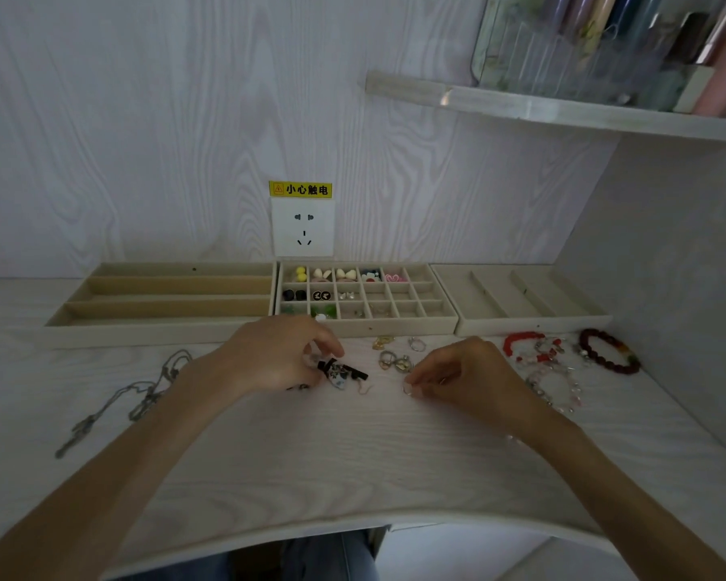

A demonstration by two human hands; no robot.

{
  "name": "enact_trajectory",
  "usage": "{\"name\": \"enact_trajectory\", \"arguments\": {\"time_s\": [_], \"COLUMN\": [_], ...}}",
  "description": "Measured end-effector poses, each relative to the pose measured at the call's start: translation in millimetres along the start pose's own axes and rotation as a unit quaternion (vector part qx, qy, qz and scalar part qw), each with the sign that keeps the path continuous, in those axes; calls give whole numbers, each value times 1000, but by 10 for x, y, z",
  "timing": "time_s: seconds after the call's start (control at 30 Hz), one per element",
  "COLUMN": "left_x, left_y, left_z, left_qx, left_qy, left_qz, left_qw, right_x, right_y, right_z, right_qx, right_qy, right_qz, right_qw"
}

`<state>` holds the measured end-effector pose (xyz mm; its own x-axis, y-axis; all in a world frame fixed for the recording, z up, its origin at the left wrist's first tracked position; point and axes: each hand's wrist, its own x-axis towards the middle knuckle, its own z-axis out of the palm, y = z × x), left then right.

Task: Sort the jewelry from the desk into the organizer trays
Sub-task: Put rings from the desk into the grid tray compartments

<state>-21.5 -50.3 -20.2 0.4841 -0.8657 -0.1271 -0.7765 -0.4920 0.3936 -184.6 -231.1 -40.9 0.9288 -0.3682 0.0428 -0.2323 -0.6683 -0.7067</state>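
Note:
Three beige organizer trays line the wall: a long-slot tray (164, 297), a grid tray (395, 325) with earrings in its left cells, and a slanted-slot tray (520, 325). My left hand (273, 358) pinches a dark earring (340, 369) from a small pile on the desk. My right hand (462, 371) pinches a small ring (407, 390) against the desk. Loose rings (395, 358) lie between my hands and the grid tray.
Silver necklaces (143, 396) lie on the desk at left. Red, dark and pale bead bracelets (562, 362) lie at right, below the slanted tray. A wall socket (302, 228) sits above the trays, and a shelf (562, 111) juts out at upper right.

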Motion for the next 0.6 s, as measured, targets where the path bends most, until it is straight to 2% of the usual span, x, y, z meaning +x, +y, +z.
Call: {"name": "enact_trajectory", "arguments": {"time_s": [0.1,0.2,0.27,0.37,0.47,0.53,0.6], "left_x": [-21,-51,-66,-41,-12,-20,-33], "left_y": [-1,78,167,309,367,383,386], "left_z": [38,67,92,126,132,128,123], "left_qx": [7,32,-18,-154,-216,-233,-195], "left_qy": [1,43,62,31,65,106,149], "left_qz": [-1,22,44,76,95,117,128], "left_qw": [1000,998,997,985,969,960,961], "right_x": [-5,-24,-30,-38,-38,-30,-14], "right_y": [-49,-70,-105,-199,-276,-307,-313], "right_z": [-26,-40,-52,-69,-74,-72,-60], "right_qx": [81,170,223,344,434,458,483], "right_qy": [-18,-26,-32,-24,-25,-22,-20], "right_qz": [35,77,102,139,167,185,193], "right_qw": [996,982,969,928,885,869,854]}}
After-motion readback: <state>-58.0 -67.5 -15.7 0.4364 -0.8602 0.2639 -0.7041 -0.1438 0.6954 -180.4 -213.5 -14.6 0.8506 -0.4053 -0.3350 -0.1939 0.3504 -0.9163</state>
